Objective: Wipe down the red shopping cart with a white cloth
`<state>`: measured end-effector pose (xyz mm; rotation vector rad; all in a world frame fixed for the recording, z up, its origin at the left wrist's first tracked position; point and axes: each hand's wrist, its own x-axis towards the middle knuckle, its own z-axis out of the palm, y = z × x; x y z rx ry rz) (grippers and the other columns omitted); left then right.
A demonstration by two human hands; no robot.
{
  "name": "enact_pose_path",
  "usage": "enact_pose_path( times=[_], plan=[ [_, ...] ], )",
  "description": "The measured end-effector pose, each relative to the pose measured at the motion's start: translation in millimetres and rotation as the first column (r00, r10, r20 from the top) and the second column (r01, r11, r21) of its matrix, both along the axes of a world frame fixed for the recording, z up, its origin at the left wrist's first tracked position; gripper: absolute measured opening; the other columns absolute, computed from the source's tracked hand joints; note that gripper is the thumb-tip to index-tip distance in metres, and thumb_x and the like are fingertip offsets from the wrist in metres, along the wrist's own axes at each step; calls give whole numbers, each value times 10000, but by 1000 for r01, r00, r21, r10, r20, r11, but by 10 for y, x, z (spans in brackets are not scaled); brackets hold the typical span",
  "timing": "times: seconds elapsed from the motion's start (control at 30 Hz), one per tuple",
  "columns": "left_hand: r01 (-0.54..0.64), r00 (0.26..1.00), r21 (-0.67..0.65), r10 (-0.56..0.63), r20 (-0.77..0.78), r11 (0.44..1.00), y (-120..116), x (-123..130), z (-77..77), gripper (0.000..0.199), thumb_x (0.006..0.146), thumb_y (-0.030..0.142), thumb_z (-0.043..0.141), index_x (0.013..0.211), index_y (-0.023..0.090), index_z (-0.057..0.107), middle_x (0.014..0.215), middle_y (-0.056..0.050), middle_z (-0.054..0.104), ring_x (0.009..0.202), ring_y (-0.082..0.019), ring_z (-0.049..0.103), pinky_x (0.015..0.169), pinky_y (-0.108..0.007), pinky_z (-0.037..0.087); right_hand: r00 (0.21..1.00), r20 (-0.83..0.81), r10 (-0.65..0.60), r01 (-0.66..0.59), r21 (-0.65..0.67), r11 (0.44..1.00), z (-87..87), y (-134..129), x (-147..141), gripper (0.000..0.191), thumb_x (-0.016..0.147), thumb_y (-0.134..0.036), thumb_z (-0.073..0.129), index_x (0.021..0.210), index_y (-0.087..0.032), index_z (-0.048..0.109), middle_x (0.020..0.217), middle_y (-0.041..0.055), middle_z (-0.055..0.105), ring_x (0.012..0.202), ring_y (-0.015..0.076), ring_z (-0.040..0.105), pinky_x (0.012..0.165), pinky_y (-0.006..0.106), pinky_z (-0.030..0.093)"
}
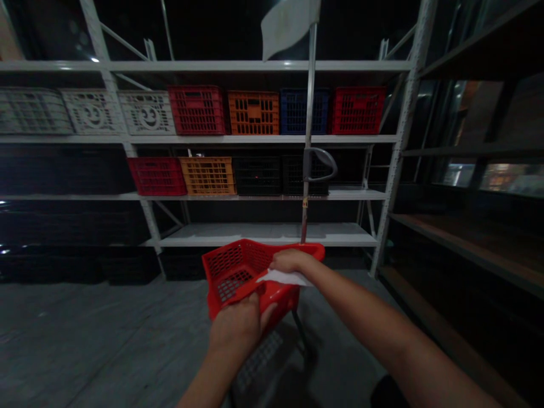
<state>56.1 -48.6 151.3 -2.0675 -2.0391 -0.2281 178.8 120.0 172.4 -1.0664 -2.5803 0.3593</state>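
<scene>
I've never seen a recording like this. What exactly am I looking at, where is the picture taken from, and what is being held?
This picture comes from a camera worn on a person's head, looking forward and down, so the bare arms reaching in from below are the wearer's own. No machine is involved. The left hand holds a red plastic basket by its side, and the right hand rests on a white cloth at the basket's rim. Behind them stand white metal shelves bearing plastic crates in several colours.
</scene>
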Motion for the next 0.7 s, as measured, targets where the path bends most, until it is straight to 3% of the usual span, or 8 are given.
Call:
enact_pose_path(
  times=[0.13,0.3,0.5,0.7],
  plan=[
    [4,1000,15,-4,-1,1000,39,-149,-45,501,838,537,285,918,159,604,776,-142,675,737,-265,648,660,-379,464,971,210,111,-115,8,993,32,-368,-317,252,811,-349,525,662,-227,688,705,31,672,762,191,607,706,269,455],
    [8,1000,7,-8,7,1000,54,-293,-66,460,820,542,327,908,180,596,860,-109,679,796,-241,639,700,-348,453,940,320,116,-168,141,976,77,-646,-453,394,885,-405,362,848,-206,700,860,52,688,832,210,613,743,311,451],
    [-11,1000,-13,11,12,1000,86,-366,-55,601,789,656,250,987,207,597,865,-113,683,791,-242,636,697,-340,449,948,316,48,-105,167,980,91,-466,-37,667,860,-619,204,967,-156,672,939,112,679,852,262,616,715,358,456],
    [12,1000,-2,-12,-11,1000,102,-471,-57,633,784,673,227,1001,210,599,824,-113,683,773,-255,636,665,-344,449,981,195,-16,-42,291,956,-36,-432,423,541,884,-551,264,1115,-171,572,1109,98,618,989,234,576,791,322,426]
  ],
)
